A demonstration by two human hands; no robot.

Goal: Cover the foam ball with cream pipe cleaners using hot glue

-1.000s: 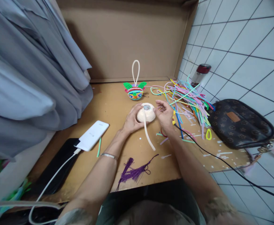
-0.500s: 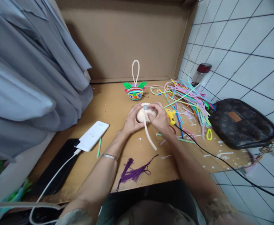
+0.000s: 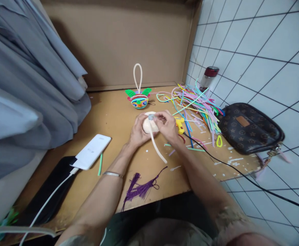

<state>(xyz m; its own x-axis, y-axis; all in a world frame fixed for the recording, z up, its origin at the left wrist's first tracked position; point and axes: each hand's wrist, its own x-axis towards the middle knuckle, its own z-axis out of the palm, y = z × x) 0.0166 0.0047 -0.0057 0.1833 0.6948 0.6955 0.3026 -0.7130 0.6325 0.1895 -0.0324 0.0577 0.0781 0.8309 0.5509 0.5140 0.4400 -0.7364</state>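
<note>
My left hand [image 3: 136, 132] curls around a cream-coloured ball [image 3: 146, 126] from its left side. A long cream fuzzy strip, like a pipe cleaner [image 3: 156, 147], runs down from the ball's top, its free end hanging over the table. At the top of the ball is a small pale blue-grey piece [image 3: 151, 117]. My right hand [image 3: 168, 125] is closed, thumb and fingers pinched at that piece's right edge. Beyond the ball stands a colourful animal-head ornament [image 3: 139, 101] with green ears and a white loop.
Right of my hands lie a yellow glue gun [image 3: 180, 125] with a black cord, a heap of coloured pipe cleaners [image 3: 198, 102], a brown patterned bag [image 3: 252, 128] and a bottle [image 3: 209, 78]. Purple tassels [image 3: 141, 189] are in front; a white power bank [image 3: 91, 151] lies left.
The view has shifted, so the whole scene sits further left. My right fingers have drawn slightly back, showing more of the pale piece. My left hand keeps its hold on the ball.
</note>
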